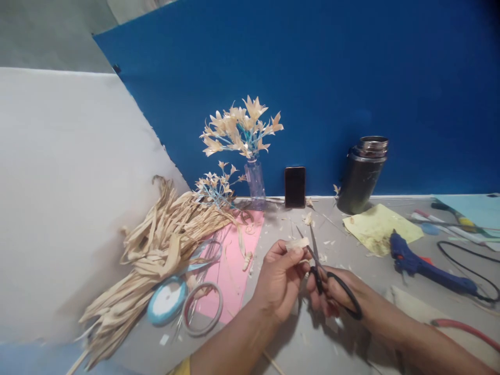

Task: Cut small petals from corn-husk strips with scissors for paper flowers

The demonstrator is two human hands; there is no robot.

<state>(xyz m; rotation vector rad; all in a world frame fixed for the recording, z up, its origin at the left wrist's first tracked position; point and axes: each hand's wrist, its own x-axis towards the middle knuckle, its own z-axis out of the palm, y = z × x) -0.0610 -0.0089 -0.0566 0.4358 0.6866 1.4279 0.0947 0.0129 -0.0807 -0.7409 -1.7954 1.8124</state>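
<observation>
Pinched between thumb and fingers of the left hand (pixel 279 278), a short pale strip (pixel 297 244), just above the bench (pixel 146 346) and in front of the phone (pixel 295 187); remaining fingers loosely curled. Closed round the black handles of the scissors (pixel 315 254) with the right hand (pixel 336 291), blades parted and pointing toward the back. Right beside those blades, the strip's right end (impossible to tell whether actually between them). Both hands close together, well clear of the back edge.

Upright at the foot of the blue board (pixel 332 78), that same phone. To its left, a clear bottle (pixel 257 187) with a bunch of pale flowers (pixel 236 127) on blue stems in its neck; just beside, lower down, a smaller flower bunch (pixel 219 187). To its right, a dark flask (pixel 361 179) with a metal neck.

On the left, a thick bundle of dry husks (pixel 167 234), next to a pink sheet (pixel 234 273), a blue ribbon roll (pixel 167 301) and a tape ring (pixel 220 303). On the right, a yellow paper (pixel 378 226) (stained near its lower edge), with a blue glue gun (pixel 429 271) just beside. Around the blades, small pale scraps (pixel 322 258).
</observation>
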